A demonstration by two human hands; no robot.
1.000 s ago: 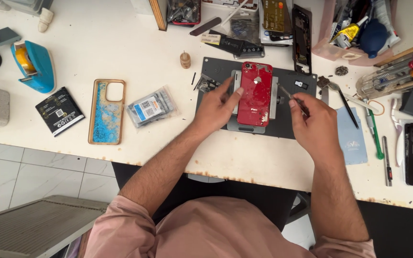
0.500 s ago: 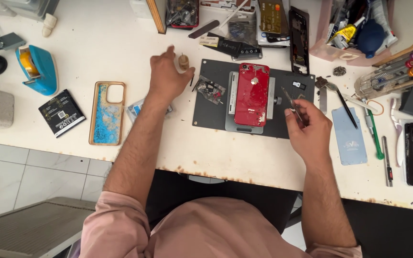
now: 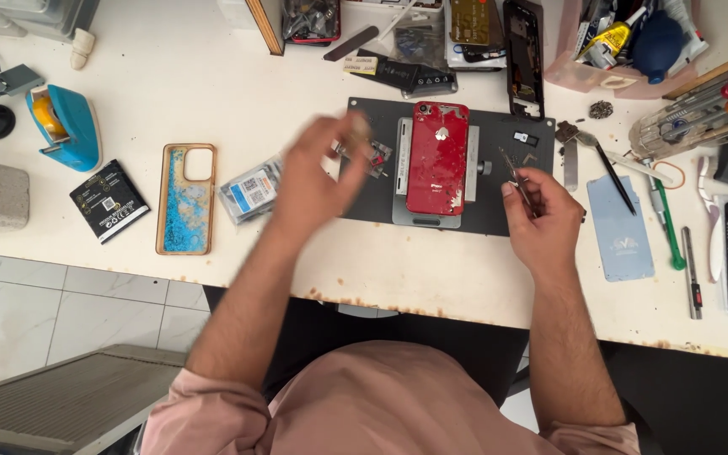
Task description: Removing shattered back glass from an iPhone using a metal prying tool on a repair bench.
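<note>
A red glossy phone with a worn, scratched back (image 3: pixel 436 157) lies face down, clamped in a grey metal holder on a dark grey rectangular work mat (image 3: pixel 490 211) on the white worktop (image 3: pixel 187 93). The left hand (image 3: pixel 318 173) hovers blurred over the mat's left edge, just left of the phone; its fingers are bunched around a small pale object (image 3: pixel 359 128) at the fingertips, though the blur hides what that is and how firm the grip is. The right hand (image 3: pixel 541 221) rests at the mat's right edge, its grip closed on slim metal tweezers (image 3: pixel 517 175) whose tips point up and left towards the phone without touching it. Left of the mat lie a small clear packet with a blue label (image 3: pixel 248 192), a blue and gold patterned phone case (image 3: pixel 187 199) and a flat black battery (image 3: pixel 109 200). A pale blue back cover (image 3: pixel 621 229) lies right of the right hand.
</note>
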